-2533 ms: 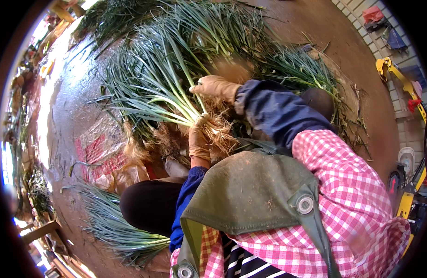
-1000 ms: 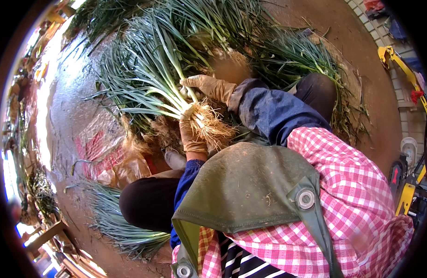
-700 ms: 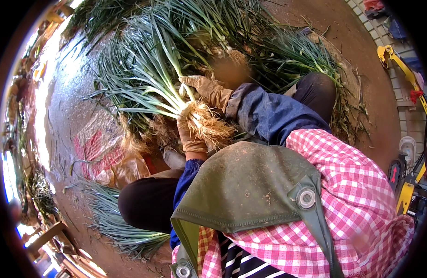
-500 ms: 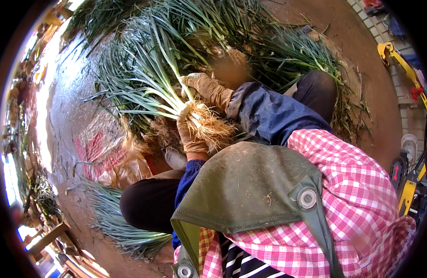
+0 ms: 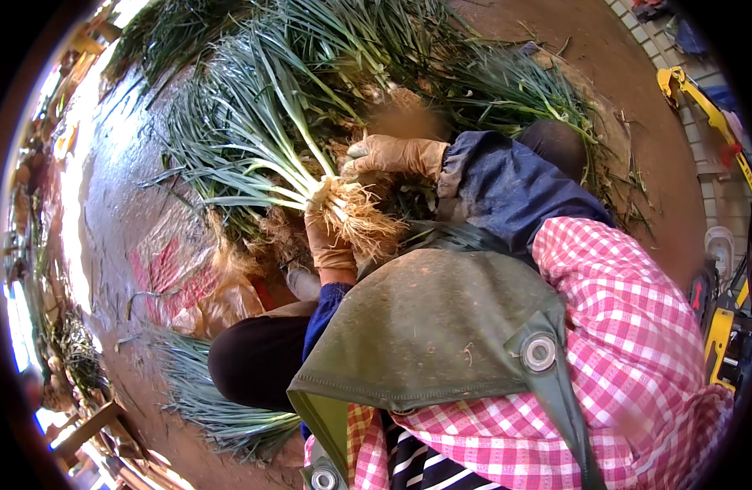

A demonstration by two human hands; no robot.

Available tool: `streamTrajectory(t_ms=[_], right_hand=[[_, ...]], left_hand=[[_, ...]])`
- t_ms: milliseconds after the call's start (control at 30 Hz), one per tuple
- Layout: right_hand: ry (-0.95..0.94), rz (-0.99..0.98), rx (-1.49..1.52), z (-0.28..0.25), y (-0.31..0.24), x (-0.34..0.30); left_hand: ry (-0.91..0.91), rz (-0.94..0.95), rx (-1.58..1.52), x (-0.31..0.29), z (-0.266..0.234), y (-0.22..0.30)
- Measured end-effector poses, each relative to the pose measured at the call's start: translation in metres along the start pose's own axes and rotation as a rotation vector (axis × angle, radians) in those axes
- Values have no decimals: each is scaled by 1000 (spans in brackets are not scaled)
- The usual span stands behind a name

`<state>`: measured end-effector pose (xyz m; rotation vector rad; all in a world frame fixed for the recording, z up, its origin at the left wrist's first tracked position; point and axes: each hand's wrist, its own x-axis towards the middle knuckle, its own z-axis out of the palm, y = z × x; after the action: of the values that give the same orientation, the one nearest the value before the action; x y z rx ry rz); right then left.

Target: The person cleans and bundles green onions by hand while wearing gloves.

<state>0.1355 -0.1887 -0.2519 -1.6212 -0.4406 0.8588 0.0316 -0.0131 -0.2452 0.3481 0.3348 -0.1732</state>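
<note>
My left hand (image 5: 330,245), in a tan glove, is closed around the white stems of a bunch of green onions (image 5: 298,175), just above the shaggy pale roots (image 5: 364,216). The long leaves fan out to the upper left over other onions. My right hand (image 5: 400,155), also gloved, is just right of the bunch and above its roots. Its fingers point left with a small gap between them, and nothing shows in them. Beyond both hands lies a large heap of green onions (image 5: 507,90), some with roots toward me.
An olive apron (image 5: 433,327) covers my lap between my bent knees. Another pile of green onions (image 5: 217,396) lies by my left knee. A crumpled plastic sack (image 5: 176,282) with red marks rests on the wet floor (image 5: 115,196). Yellow-armed equipment (image 5: 707,106) stands at far right.
My right hand has come away from the onion stems and shifted to the right. My left hand still holds the bunch, now slightly further left.
</note>
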Motion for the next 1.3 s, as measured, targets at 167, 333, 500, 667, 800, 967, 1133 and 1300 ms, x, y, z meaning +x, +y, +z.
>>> streamTrajectory(t_ms=[167,333,500,667,800,967,1133,1300], right_hand=[[-104,-62,-164,27,-16,11],[-189,-108,-572,14,-21,-2],[-49,-48,-972,43,-42,-23],[-13,18,-1245,51,-30,-28],[-30,-4,-1276,59,-55,-51],[-524,108,-1158,42,-4,-122],[-43,375,-1117,-18,-2,-33],[552,450,-816,-45,28,37]], left_hand=[[184,8,124,-10,9,0],[152,-104,244,-14,11,-3],[70,-126,194,-3,-3,-7],[-52,-126,168,8,-8,-19],[-146,-92,72,13,-7,-16],[-36,20,-79,3,7,8],[126,-51,112,-6,23,0],[126,-90,148,2,23,-5]])
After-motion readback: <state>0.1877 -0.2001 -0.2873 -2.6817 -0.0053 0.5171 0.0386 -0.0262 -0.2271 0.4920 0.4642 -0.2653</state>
